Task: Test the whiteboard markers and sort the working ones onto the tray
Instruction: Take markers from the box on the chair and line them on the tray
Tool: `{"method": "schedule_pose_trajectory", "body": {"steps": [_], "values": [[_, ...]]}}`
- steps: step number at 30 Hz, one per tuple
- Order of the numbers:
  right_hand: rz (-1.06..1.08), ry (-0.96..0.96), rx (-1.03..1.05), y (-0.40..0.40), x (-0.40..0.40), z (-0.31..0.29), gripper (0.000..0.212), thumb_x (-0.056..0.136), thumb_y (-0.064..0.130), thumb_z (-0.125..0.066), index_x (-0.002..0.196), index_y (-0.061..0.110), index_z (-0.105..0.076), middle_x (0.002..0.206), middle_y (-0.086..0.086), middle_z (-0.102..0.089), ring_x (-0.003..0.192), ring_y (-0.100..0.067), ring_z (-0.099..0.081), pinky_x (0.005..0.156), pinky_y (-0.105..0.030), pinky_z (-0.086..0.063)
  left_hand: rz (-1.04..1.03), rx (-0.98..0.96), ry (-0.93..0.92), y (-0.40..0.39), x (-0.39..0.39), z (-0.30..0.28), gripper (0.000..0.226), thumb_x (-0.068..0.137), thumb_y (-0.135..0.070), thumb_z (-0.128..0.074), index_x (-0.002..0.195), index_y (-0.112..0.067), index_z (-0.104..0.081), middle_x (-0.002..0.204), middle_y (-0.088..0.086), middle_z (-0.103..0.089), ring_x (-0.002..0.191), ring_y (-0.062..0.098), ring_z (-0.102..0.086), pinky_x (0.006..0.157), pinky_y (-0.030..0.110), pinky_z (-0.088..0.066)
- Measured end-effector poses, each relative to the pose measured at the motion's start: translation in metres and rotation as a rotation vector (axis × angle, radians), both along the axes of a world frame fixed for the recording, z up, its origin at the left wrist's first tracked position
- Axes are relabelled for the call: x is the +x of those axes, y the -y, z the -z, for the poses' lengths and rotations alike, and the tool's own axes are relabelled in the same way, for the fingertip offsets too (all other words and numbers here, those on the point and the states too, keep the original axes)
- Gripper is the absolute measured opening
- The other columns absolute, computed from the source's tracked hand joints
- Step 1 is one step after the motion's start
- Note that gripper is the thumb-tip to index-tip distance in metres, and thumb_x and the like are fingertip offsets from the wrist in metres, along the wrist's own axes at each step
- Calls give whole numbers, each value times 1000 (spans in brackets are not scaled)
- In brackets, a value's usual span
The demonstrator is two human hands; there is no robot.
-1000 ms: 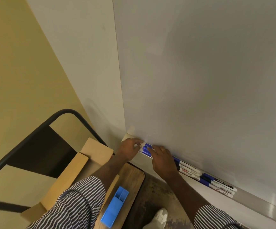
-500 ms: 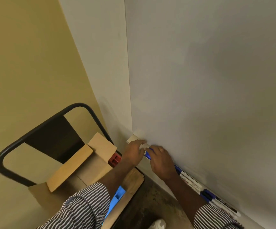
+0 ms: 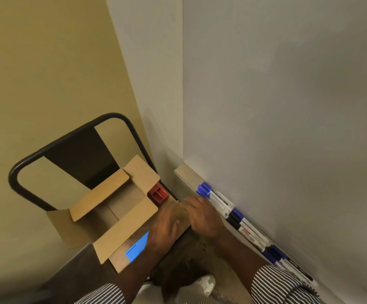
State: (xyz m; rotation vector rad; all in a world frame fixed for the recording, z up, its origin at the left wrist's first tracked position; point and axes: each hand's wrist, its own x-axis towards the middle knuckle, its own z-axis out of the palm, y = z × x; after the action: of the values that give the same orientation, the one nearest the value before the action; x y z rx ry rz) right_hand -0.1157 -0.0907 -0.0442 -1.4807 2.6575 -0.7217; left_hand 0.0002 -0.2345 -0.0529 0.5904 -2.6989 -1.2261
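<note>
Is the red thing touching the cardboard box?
Cannot tell. In the head view the red block sits right against a flap of the cardboard box, but the flap overlaps it, hiding any contact or gap.

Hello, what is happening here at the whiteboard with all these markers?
A person in striped sleeves is sorting whiteboard markers. Blue-capped and black-capped markers lie in a row on the grey ledge tray under the whiteboard. Both hands are now off the tray: the right hand hovers beside it, and the left hand is over the wooden chair seat, near the open cardboard box. The blur hides whether either hand holds a marker.
</note>
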Motion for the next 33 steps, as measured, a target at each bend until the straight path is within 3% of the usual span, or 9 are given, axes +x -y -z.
{"method": "schedule_pose_trajectory", "body": {"steps": [4,9,12,14,19,23,28,30,33], "values": [[-174,82,65,17,22,18,44,84,12,-66,128,14,-62,124,-6,-68,109,-27,-66,90,-41,-57,-19,55,79,19,41,21,57,96,-48,-57,148,-29,-43,150,-6,-49,135,7,-47,111,35,-40],[-262,212,303,47,50,31,61,84,6,-70,142,11,-53,145,-11,-55,131,-29,-54,107,-46,-47,78,-183,216,45,73,41,71,91,-32,-68,153,-23,-36,153,4,-46,139,22,-46,116,34,-36],[-262,217,405,63,60,37,66,85,6,-63,148,17,-45,154,-8,-44,135,-30,-47,102,-46,-50,9,-21,336,57,91,59,81,89,-65,-56,156,-42,-17,158,2,-35,146,25,-36,121,41,-29],[-237,194,416,71,65,41,66,83,9,-65,146,20,-47,152,-6,-46,132,-29,-50,95,-41,-54,11,-60,409,60,94,64,95,84,-80,-45,158,-35,-8,163,1,-22,150,25,-26,125,40,-20],[-233,128,456,82,73,52,59,81,9,-72,137,17,-56,141,-7,-55,119,-28,-60,85,-41,-58,96,-269,351,64,95,68,111,67,-47,-87,155,-26,-24,140,14,-59,124,36,-61,103,50,-48],[-177,148,463,79,75,46,47,87,17,-72,133,16,-62,135,-7,-62,114,-26,-63,89,-37,-57,60,-218,371,63,96,54,85,87,-44,-72,157,-29,-26,159,5,-37,144,30,-40,119,46,-33],[-118,236,535,67,68,19,57,98,23,-61,151,15,-40,154,-8,-42,135,-29,-45,109,-42,-41,24,37,253,62,92,45,49,94,-46,-64,139,-38,-44,144,-5,-46,128,-5,-49,117,38,-36],[-73,283,588,58,65,15,66,98,28,-62,155,16,-31,159,-7,-35,141,-29,-38,115,-42,-34,113,-14,277,62,89,54,60,88,-66,-59,137,-35,-43,135,-5,-49,117,-10,-51,117,38,-36],[-1,368,623,43,61,7,76,98,40,-62,158,17,-22,163,-7,-28,148,-27,-29,121,-42,-25,220,-79,294,53,86,52,86,81,-77,-51,150,-28,-34,145,-5,-44,132,8,-43,118,34,-32]]}}
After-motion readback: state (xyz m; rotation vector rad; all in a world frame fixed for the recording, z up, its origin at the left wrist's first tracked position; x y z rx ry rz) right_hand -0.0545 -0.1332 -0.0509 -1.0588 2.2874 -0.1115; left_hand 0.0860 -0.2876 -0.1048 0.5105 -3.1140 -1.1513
